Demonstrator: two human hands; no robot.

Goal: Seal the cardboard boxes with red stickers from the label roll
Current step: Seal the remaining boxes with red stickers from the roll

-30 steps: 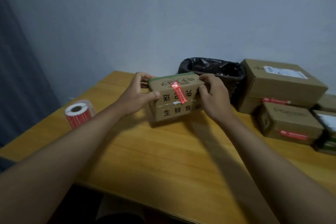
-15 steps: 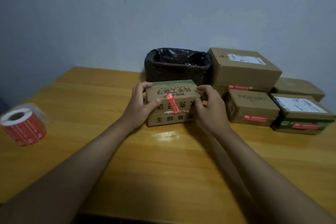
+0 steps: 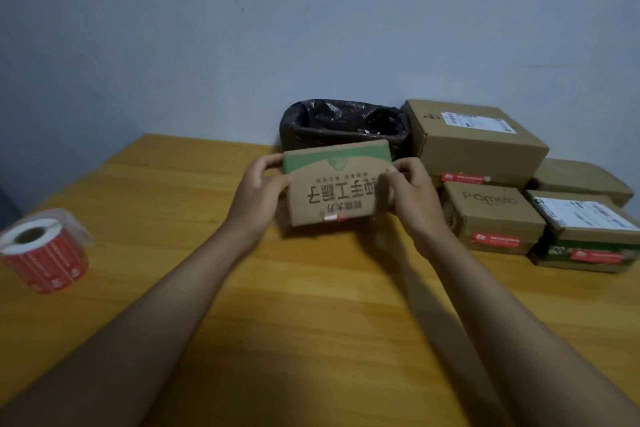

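A small cardboard box with a green band and dark printed characters is held above the wooden table, tipped so its printed face looks at me. My left hand grips its left end and my right hand grips its right end. Only a sliver of a red sticker shows at the box's lower edge. The label roll of red stickers lies on the table at the far left, away from both hands.
A bin lined with a black bag stands against the wall behind the held box. To the right sits a stack of several cardboard boxes, some with red stickers on their front edges.
Both hands have tipped the box so its top face turns toward me; the red sticker, fully visible before, now shows only at the lower edge. The view shifted right.
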